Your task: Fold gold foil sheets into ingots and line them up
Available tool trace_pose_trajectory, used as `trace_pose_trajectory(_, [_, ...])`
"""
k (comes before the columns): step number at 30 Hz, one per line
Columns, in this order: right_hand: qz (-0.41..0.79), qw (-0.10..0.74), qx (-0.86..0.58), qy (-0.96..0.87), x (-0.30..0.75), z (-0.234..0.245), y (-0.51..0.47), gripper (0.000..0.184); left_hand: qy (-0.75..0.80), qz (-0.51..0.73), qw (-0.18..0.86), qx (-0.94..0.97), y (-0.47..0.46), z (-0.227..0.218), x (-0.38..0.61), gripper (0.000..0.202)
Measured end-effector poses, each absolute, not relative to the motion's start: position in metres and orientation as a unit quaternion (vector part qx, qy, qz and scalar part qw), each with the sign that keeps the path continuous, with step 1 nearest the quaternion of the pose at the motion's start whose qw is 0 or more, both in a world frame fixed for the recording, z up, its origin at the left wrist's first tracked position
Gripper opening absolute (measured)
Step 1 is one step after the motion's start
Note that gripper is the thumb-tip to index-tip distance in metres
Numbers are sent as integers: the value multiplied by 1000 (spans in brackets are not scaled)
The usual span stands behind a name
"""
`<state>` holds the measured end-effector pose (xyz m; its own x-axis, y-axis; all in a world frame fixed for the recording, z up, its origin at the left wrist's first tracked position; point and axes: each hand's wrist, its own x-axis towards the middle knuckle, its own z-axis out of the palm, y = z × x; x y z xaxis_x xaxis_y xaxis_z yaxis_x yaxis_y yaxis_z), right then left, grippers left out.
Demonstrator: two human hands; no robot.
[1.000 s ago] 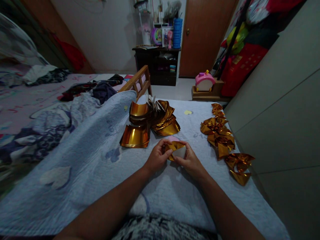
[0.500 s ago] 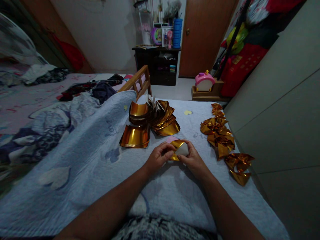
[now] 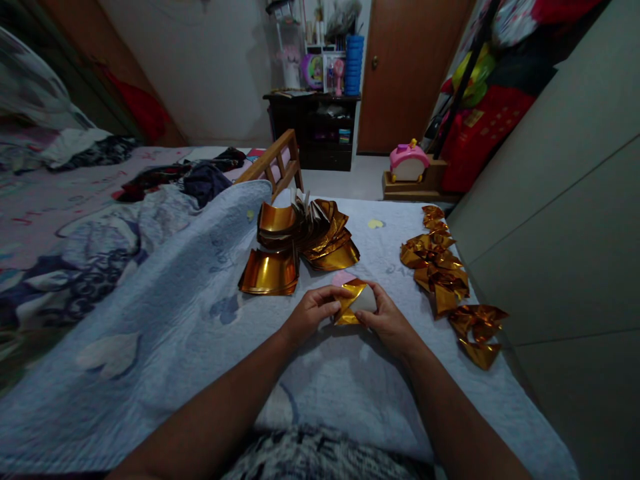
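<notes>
Between my hands, just above the bed, is a partly folded sheet of gold foil paper (image 3: 349, 313), with some of its white back showing. My left hand (image 3: 314, 312) pinches its left edge between thumb and fingers. On the other side my right hand (image 3: 384, 313) grips the right edge, thumb on the near face. Beyond my left hand lie stacks of flat gold foil sheets (image 3: 270, 272), fanned and slightly curled. To the right, a row of folded gold foil pieces (image 3: 443, 280) runs along the bed's edge.
A pale blue quilt (image 3: 190, 373) covers the bed under my hands. A wooden bed rail (image 3: 280, 160) stands at the far left corner. Rumpled clothes (image 3: 205, 183) lie on the neighbouring bed. A light cabinet wall (image 3: 565, 220) borders the right side; a pink toy (image 3: 409, 162) stands beyond.
My left thumb and fingers have shifted slightly left along the foil paper, uncovering more of its gold face. The right hand keeps its hold. The stacks and folded pieces stay put.
</notes>
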<state>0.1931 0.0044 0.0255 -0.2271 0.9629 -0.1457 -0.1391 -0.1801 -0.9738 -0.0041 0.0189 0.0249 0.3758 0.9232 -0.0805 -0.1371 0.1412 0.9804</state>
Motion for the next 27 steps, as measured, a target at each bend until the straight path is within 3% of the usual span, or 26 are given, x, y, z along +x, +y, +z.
trace_pose_trajectory(6, [631, 464, -434, -446, 191, 20, 6, 59, 363, 409, 665, 509, 18, 20, 2, 39])
trace_pose_trajectory(11, [605, 478, -450, -450, 189, 8, 11, 63, 373, 403, 582, 600, 17, 17, 4, 45])
trace_pose_trajectory(18, [438, 430, -537, -579, 190, 8, 10, 62, 408, 353, 428, 725, 17, 17, 6, 61])
trace_pose_trajectory(27, [338, 385, -561, -650, 192, 6, 10, 56, 469, 338, 380, 722, 7, 8, 8, 87])
